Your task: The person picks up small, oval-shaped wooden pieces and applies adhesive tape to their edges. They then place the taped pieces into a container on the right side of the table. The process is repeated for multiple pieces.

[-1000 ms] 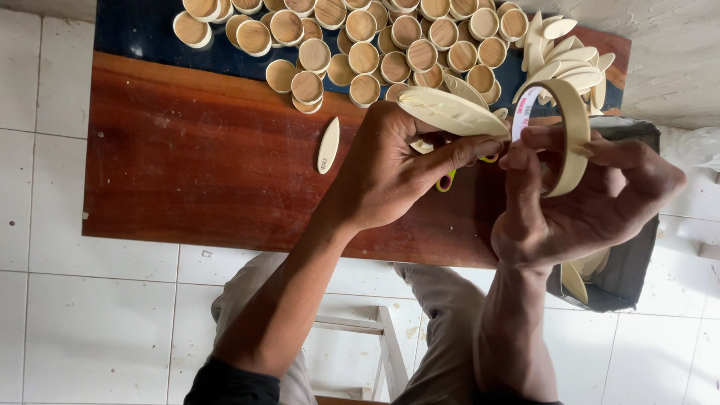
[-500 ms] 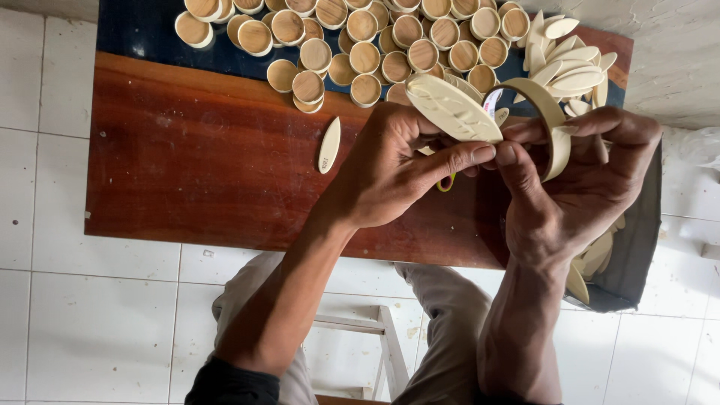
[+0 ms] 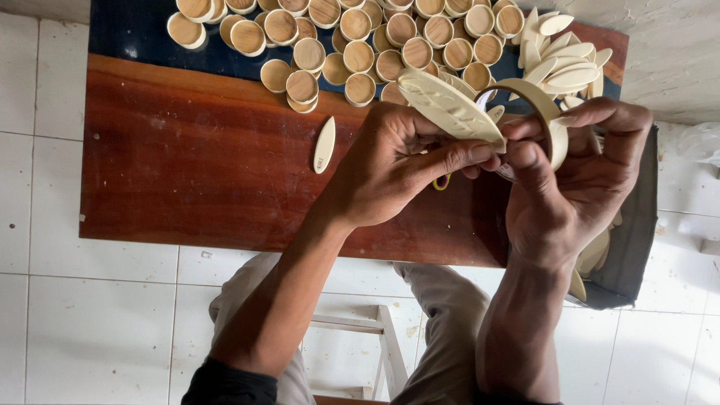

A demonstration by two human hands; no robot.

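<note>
Above the near edge of the wooden board [image 3: 187, 172], we hold a cream leaf-shaped piece [image 3: 450, 109] and a cream ring [image 3: 551, 120] close together. They seem to touch where our two hands meet. Our left hand [image 3: 390, 169] has its fingers curled shut around the leaf piece, with the thumb pressed along its lower edge. Our right hand [image 3: 577, 180] pinches the ring, thumb on the near side and fingers bent over the far side. Something yellow [image 3: 441, 182] peeks out under the left hand; we cannot tell what it is.

We think we are fitting the leaf piece onto the ring. The next move looks like a small, careful push or turn, with both hands kept steady.

One more cream oval piece [image 3: 325, 144] lies flat on the board, left of our hands. At the far side of the board sits a big heap of small round wooden caps [image 3: 360, 56]. Right of the caps is a pile of cream oval pieces [image 3: 562, 56]. The board rests over a white tiled floor [image 3: 45, 300].
</note>
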